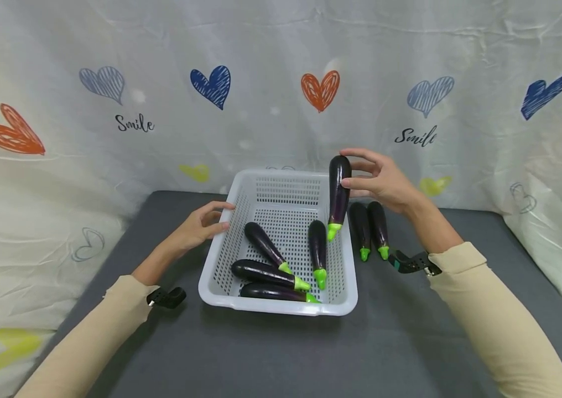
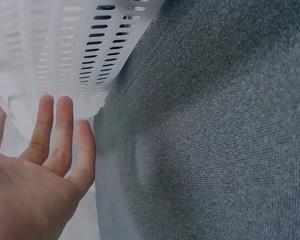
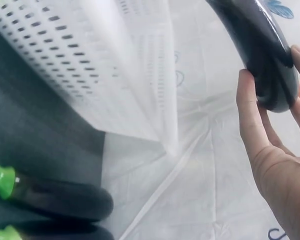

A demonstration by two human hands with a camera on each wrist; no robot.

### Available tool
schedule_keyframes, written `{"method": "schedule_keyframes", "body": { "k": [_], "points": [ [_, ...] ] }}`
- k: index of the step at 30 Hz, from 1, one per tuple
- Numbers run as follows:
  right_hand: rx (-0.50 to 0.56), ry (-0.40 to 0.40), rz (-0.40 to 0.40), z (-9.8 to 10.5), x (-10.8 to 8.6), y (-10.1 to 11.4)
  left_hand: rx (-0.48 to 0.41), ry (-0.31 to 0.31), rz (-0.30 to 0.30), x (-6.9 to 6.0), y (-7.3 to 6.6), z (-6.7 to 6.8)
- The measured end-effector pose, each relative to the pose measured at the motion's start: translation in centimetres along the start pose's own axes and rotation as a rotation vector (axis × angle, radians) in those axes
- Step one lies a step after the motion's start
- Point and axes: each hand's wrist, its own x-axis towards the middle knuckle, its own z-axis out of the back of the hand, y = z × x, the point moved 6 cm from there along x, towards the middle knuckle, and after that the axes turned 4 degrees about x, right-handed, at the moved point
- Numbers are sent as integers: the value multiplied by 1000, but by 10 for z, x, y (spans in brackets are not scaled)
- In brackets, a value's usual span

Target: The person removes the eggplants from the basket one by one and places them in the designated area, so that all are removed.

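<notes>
My right hand (image 1: 378, 179) pinches the thick end of a dark purple eggplant (image 1: 339, 190), held upright with its green stem down, over the right edge of a white perforated basket (image 1: 281, 309). In the right wrist view, fingers and thumb of that hand (image 3: 280, 165) hold the eggplant (image 3: 262, 55) beside the basket wall (image 3: 65, 55). My left hand (image 1: 196, 228) touches the basket's left rim, fingers fairly straight; the left wrist view shows this hand (image 2: 40, 185) along the basket's outer wall (image 2: 80, 45). Several eggplants (image 1: 261, 273) lie inside the basket.
Two more eggplants, one (image 1: 360, 229) beside the other (image 1: 378, 228), lie on the grey table (image 1: 271, 359) just right of the basket. Behind the table hangs a pale curtain (image 1: 261, 132) printed with hearts. Each wrist wears a black strap (image 1: 165, 297).
</notes>
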Motion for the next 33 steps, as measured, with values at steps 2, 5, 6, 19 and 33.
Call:
{"method": "schedule_keyframes", "body": {
  "k": [2, 5, 6, 19, 33],
  "points": [
    [-9, -16, 5, 4, -4, 0, -5, 2, 4, 0, 0, 0],
    [-23, -40, -1, 10, -9, -1, -12, 3, 10, 0, 0, 1],
    [-26, -49, -4, 12, -10, -1, -13, 3, 10, 0, 0, 1],
    [-75, -131, 0, 31, -33, -2, -10, 2, 11, -1, -1, 0],
    [-10, -156, 42, 58, -65, -3, -12, 1, 15, 0, 1, 0]
  ]
}}
